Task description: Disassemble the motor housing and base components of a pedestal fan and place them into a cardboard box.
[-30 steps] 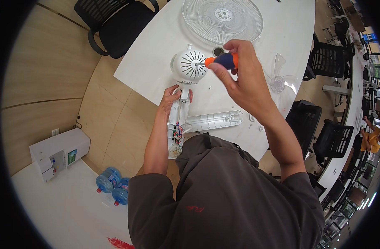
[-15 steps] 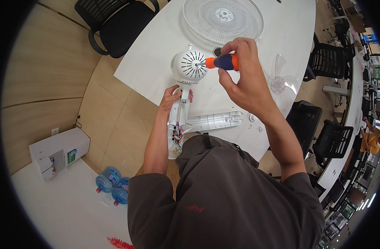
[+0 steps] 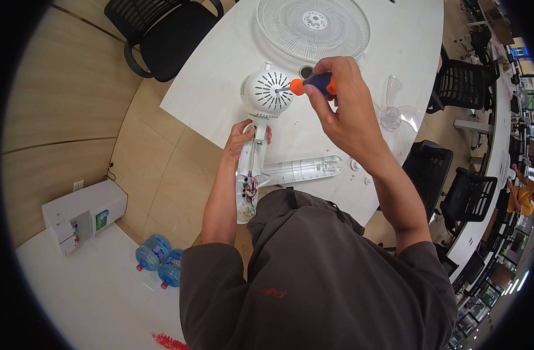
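From the head camera, the left hand (image 3: 243,140) has its fingers wrapped around the white fan stem (image 3: 247,175), whose open side shows coloured wires, at the near edge of the white desk (image 3: 220,76). The right hand (image 3: 340,111) grips a screwdriver (image 3: 313,84) with an orange and blue handle, its tip against the white motor housing (image 3: 268,93). A detached stem cover (image 3: 305,169), a fan grille (image 3: 312,26) and a clear fan blade (image 3: 392,114) lie on the desk nearby.

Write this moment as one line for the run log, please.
left hand: grips fan neck | right hand: holds screwdriver at motor housing | table: fan grille, clear blade
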The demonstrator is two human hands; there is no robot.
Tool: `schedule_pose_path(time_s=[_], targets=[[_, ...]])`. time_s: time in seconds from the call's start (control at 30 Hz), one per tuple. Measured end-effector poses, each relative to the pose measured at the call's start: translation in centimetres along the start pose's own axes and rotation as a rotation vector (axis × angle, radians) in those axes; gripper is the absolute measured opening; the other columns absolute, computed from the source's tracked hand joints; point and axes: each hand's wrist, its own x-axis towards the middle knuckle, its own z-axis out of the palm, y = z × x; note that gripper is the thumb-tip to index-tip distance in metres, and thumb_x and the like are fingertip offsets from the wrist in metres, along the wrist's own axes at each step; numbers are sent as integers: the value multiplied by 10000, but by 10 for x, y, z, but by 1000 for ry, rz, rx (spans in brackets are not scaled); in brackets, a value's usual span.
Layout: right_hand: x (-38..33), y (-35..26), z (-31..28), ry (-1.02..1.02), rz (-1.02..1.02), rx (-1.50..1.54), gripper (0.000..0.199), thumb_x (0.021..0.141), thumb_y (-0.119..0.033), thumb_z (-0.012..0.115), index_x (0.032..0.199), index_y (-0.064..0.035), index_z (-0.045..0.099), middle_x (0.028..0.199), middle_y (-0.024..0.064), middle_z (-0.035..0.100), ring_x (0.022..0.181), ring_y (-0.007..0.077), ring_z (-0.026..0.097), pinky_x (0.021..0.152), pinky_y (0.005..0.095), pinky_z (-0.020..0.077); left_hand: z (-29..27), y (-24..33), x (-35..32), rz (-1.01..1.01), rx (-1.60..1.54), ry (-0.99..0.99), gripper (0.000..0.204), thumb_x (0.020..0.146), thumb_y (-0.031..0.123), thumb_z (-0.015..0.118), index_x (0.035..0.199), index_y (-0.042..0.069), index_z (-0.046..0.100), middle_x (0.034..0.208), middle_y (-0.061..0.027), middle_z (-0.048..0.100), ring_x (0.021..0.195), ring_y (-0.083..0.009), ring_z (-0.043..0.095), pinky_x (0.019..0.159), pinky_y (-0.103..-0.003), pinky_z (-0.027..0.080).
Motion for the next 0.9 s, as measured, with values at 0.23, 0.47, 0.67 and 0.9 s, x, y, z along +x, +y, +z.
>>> schedule_pose_path(time_s=[0.23,0.47,0.67,0.9], targets=[[-1,3,1,50,-38,-45,362,857,0,634,1194,-3,501,1089,163,504,887,285,649,788,387,528,-2,-1,0,-12,17,8,568,803,292,782,1150,-111,582,1009,-205,668,851,-303,688,756,-425,573],[-1,7,3,52,-206,-81,397,862,-36,662,1228,-6,511,1082,175,521,874,284,648,761,365,528,-1,0,0,-27,15,-5,559,805,296,778,1140,-109,587,1004,-206,667,851,-300,686,759,-423,569],[1,9,0,-33,-94,-26,398,862,-55,675,1227,-27,517,1107,183,504,882,295,647,753,373,529,-2,0,0,-19,-10,-17,571,810,283,780,1161,-111,561,999,-220,677,851,-309,695,780,-433,572],[-1,12,1,26,-52,-57,422,865,-81,691,1237,-22,502,1151,179,490,888,307,640,753,386,525,-3,-1,0,-7,-38,-18,554,811,258,781,1157,-113,560,997,-223,676,858,-314,694,781,-441,574]])
